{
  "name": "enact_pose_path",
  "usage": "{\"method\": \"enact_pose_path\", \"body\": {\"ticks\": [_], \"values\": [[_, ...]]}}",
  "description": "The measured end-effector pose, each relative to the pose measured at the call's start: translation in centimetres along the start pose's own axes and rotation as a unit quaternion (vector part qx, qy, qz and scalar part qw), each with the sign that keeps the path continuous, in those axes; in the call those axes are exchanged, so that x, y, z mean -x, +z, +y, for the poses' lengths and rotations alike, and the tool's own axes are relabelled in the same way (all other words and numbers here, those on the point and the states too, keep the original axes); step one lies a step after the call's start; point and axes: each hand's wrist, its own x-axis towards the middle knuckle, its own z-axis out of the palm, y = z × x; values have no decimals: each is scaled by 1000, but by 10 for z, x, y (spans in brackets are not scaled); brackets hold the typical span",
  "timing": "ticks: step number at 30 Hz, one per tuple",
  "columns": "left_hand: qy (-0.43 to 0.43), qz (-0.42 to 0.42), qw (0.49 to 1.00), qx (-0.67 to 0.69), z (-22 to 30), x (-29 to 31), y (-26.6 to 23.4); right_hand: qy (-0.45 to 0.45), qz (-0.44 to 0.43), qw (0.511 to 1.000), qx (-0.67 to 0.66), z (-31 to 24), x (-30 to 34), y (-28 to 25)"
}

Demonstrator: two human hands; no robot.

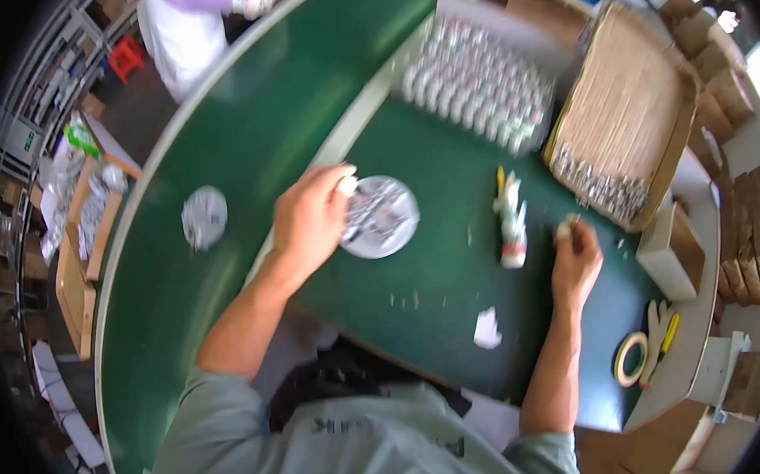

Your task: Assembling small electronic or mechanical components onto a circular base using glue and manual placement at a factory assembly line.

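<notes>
My left hand (pixel 313 220) is closed, with white covers on its fingertips, at the left rim of a round pale dish (pixel 379 250). Small metallic parts (pixel 384 208) lie in that dish. Over the right side of the green table, my right hand (pixel 577 263) has thumb and fingers pinched together, a pale cover on a fingertip. Whatever either hand holds is too small or hidden to make out. Left of the right hand lies a white tube-shaped thing (pixel 513 252) with a red band, pale strips and a yellow tip at its far end.
Beyond are a clear tray of silvery pieces (pixel 479 85) and a corrugated cardboard tray (pixel 626 96) holding metallic parts. A tape roll (pixel 630 359), yellow cutter (pixel 669 335) and small box (pixel 670 252) sit at right. Another dish (pixel 204 216) rests left; a person (pixel 181 39) stands beyond.
</notes>
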Motion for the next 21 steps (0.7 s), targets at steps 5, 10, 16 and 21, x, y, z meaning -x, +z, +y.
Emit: {"method": "enact_pose_path", "body": {"ticks": [5,10,16,21], "values": [[-60,-118,990,-47,44,48,17,19,8,997,-79,-6,2,2],[121,-139,982,50,31,51,9,-129,-25,989,-70,-55,50,11],[180,-241,954,19,17,60,23,-339,-230,911,-53,-111,91,54],[152,-259,954,22,20,61,20,-364,-245,899,-14,-115,91,57]]}}
